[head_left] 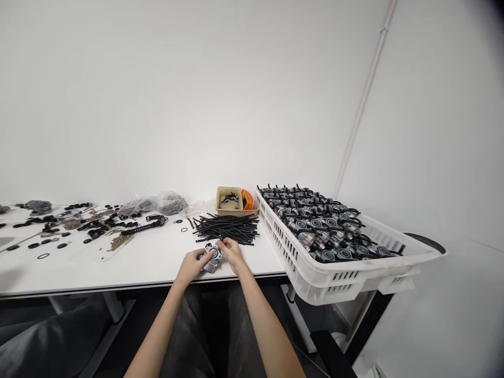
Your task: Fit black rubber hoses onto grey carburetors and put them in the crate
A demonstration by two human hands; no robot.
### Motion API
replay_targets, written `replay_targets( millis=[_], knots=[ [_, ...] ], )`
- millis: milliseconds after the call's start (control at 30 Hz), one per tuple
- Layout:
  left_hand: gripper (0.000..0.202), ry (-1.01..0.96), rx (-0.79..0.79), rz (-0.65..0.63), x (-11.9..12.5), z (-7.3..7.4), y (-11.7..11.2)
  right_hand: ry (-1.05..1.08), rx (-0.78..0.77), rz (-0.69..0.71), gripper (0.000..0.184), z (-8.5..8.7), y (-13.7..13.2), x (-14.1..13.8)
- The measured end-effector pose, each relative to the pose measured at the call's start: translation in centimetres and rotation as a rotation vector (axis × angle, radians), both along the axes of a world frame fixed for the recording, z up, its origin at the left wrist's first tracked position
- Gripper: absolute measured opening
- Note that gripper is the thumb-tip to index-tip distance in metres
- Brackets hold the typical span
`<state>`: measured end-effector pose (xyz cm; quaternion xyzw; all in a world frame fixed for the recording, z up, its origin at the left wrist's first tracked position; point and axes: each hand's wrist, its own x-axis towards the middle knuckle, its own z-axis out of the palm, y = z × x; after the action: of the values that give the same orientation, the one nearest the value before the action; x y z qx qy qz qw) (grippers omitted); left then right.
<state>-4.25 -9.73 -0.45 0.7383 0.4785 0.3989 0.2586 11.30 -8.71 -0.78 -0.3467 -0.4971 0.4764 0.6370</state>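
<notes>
My left hand [192, 265] is closed around a grey metal carburetor [213, 254], its thumb lying over the near face. The round opening of the carburetor faces up, just above the table's front edge. At its right side my right hand [232, 253] is closed in a pinch. A dark end of what looks like a black rubber hose shows at those fingertips; the rest of it is hidden. Right behind both hands lies a loose pile of short black rubber hoses [230, 227].
A white plastic basket [275, 231] with rows of carburetors stands at the right, overhanging the table edge. Behind the hoses sit a beige tray [229, 212] and an orange container [247, 198]. Leftward are plastic bags [169, 202], a black watch [147, 224] and scattered black rings. Someone's leg [59, 336] shows lower left.
</notes>
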Motion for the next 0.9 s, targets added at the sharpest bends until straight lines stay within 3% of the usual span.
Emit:
replay_targets(
  millis=[200,633,900],
  knots=[
    [0.049,0.0,0.009,0.005,0.03,0.06,-0.14,0.081,-0.006,0.117,0.036,0.11,-0.06,0.15],
    [0.052,-0.003,-0.001,0.01,0.0,-0.21,0.15,-0.033,0.015,-0.004,0.036,0.14,-0.14,-0.03],
    [0.049,-0.002,0.024,0.02,0.09,-0.04,-0.13,0.04,0.014,0.059,0.033,-0.17,0.05,0.2]
  ],
)
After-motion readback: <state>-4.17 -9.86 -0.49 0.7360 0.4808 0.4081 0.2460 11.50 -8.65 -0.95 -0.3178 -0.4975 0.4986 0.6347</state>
